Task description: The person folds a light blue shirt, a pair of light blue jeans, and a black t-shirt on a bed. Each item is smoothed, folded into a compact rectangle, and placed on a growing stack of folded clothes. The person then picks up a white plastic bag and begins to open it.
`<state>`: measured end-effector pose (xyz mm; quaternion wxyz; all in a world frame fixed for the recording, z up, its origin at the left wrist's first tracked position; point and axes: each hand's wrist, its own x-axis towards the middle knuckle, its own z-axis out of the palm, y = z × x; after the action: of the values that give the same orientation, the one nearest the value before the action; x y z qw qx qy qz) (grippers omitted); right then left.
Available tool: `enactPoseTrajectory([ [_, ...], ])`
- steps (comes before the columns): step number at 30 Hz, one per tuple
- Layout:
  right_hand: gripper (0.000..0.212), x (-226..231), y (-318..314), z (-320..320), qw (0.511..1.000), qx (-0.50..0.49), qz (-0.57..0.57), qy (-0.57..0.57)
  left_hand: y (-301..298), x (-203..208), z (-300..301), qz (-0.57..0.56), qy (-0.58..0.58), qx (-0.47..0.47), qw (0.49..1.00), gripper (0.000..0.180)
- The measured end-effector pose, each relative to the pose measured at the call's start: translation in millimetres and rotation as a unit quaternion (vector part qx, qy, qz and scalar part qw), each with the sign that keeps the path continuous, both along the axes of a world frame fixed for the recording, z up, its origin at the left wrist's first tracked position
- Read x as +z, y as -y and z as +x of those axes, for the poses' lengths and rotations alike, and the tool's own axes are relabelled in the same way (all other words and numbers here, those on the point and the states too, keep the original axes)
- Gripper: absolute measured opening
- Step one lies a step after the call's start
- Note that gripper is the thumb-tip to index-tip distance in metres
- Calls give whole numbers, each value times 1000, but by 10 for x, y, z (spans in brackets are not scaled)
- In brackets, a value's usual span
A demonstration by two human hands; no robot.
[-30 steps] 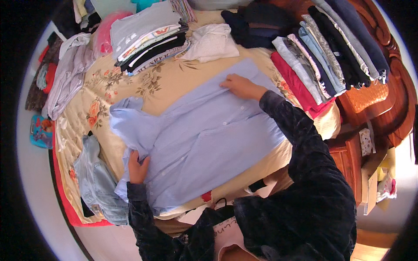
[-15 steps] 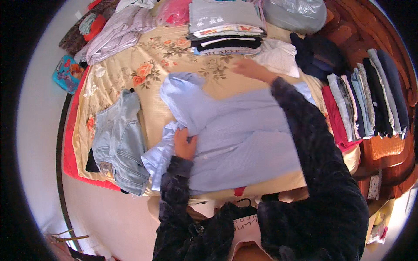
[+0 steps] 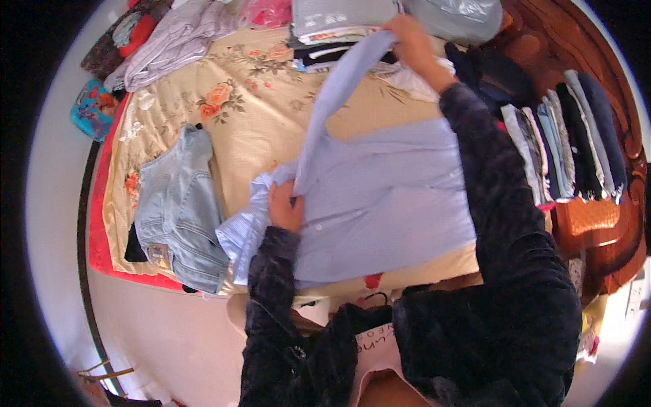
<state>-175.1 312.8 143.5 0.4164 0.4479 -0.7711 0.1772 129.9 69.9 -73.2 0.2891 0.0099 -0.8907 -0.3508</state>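
A light blue button-up shirt [image 3: 380,197] lies spread on the bed, its collar end toward the left. My right hand [image 3: 411,44] is closed on the end of one sleeve [image 3: 332,95] and holds it up, stretched toward the far side. At the shirt's left end, my left hand [image 3: 286,207] grips the fabric near the base of that sleeve. Bunched cloth of the same shirt [image 3: 244,234] sits just left of this hand. Pale blue jeans [image 3: 180,210] lie folded further left, apart from both hands.
A folded clothes stack [image 3: 332,24] stands at the far side beside a grey plastic bag [image 3: 454,20] and white cloth [image 3: 424,78]. Upright folded garments [image 3: 576,136] line the right edge near a carved wooden headboard [image 3: 627,224]. A striped quilt [image 3: 176,44] is at the far left.
My right hand has moved farther away and now holds the sleeve, which has been raised and stretched out from its bent position on the bed. The left hand stays at the shirt's left end.
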Motion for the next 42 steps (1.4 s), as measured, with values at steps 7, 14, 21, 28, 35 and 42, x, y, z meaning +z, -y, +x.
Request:
enactPoseTrajectory([
  [7, 15, 341, -2078, 1914, 974, -127, 184, 45, 54, 79, -182, -90, 25, -35, 995, 24],
  [14, 29, -423, -2635, 3595, 935, -4, 243, 258, 3, 431, -142, -287, 74, -85, 951, 25],
  [21, 19, 143, -2181, 4247, 848, 184, 15, 497, -59, 560, -177, -165, 68, -287, 941, 27],
  [28, 24, -256, -2866, 3063, 800, 71, -139, 579, 443, 185, -674, 12, 268, -249, 931, 20],
  [35, 23, -1010, -3235, 2949, 651, -231, -284, 665, 402, 429, -703, 25, 336, -271, 901, 27],
  [42, 39, -1366, -2951, 3023, 753, -256, -89, 600, 436, 388, -715, 24, 353, -302, 885, 37],
])
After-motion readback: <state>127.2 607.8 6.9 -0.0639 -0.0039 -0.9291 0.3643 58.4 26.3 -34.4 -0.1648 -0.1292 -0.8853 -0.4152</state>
